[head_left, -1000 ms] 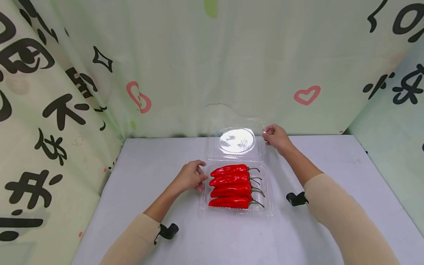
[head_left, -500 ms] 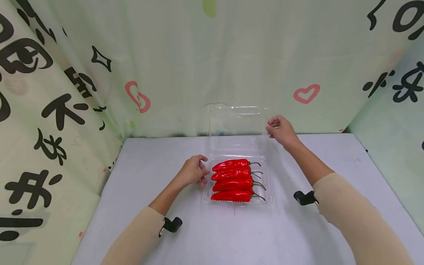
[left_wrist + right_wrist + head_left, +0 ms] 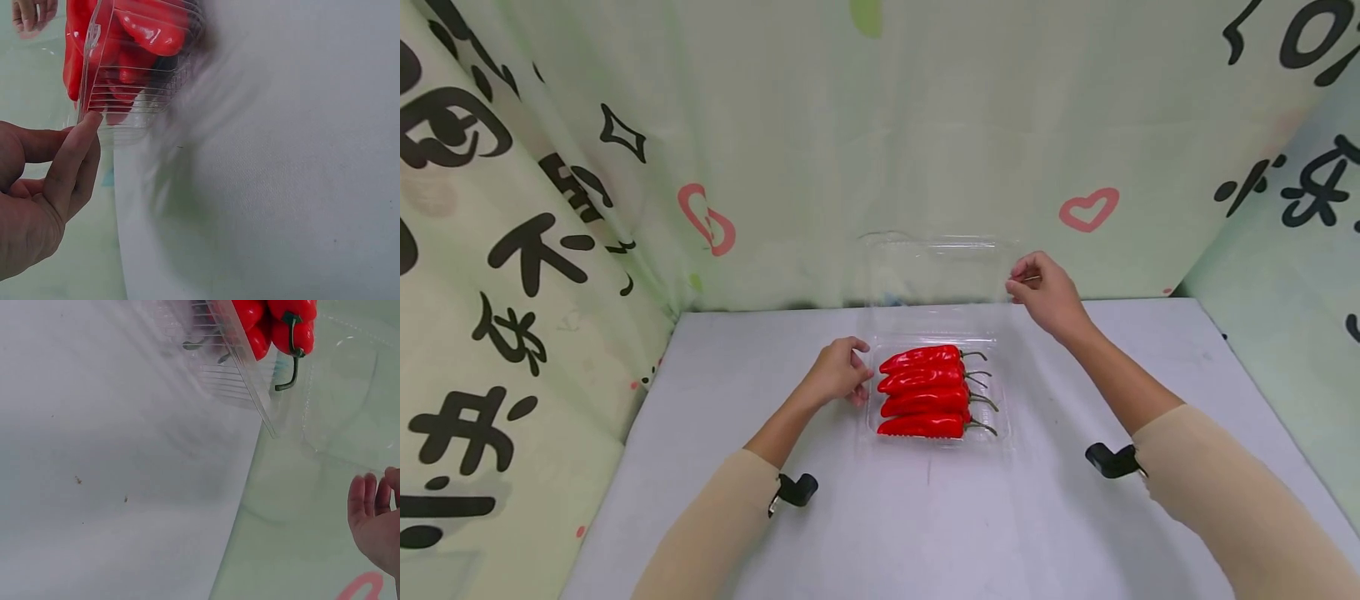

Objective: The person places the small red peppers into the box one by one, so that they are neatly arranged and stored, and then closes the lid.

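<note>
Four-sided and clear, an open plastic clamshell container sits near the table's back edge with several red chili peppers lying side by side in it, green stems to the right. Its hinged lid stands up behind, against the curtain in this view. My right hand pinches the lid's right edge between thumb and fingers. At the base's left side is my left hand; in the left wrist view its extended fingers touch the rim from outside, thumb behind them.
A white-covered table spreads around the container. Behind it and at both sides hang pale green curtains with black writing and pink hearts. Black wrist cameras are strapped at both beige sleeves.
The container with its peppers has shifted a little farther back, both hands moving with it. My right hand has gone up and right with the lid's edge, and the bright glare on the lid is gone.
</note>
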A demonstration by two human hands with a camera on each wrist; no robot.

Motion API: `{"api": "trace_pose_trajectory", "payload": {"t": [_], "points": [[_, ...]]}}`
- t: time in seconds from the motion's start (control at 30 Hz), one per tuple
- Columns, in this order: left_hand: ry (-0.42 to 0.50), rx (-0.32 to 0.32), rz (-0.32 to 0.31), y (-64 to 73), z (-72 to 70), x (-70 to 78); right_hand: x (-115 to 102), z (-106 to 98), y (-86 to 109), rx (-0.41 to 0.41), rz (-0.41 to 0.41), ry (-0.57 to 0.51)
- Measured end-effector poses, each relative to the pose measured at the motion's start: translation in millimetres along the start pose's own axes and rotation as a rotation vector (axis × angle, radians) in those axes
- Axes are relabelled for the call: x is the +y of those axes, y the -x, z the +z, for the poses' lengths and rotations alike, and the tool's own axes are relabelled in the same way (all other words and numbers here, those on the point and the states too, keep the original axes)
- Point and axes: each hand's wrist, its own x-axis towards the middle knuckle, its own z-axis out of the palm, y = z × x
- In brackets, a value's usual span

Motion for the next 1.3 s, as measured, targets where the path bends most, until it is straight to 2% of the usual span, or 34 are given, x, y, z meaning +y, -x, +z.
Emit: {"api": "trace_pose_trajectory", "payload": {"t": [0.43, 0.7, 0.9, 1.3], "points": [[0.001, 0.028, -0.029, -13.9, -6.4, 6.8, -3, -5, 22.3, 0.017, -0.149, 0.114], [-0.011, 0.037, -0.056, -24.4, -9.4, 10.8, 6, -3, 34.2, 0.012, -0.238, 0.106], [0.013, 0.044, -0.045, -28.9, -9.2, 10.0, 16, -1, 47.4, 0.016, -0.254, 0.181], [0.054, 0.062, -0.057, -31.7, -8.0, 7.2, 29, 4, 62.4, 0.012, -0.313, 0.155]]}}
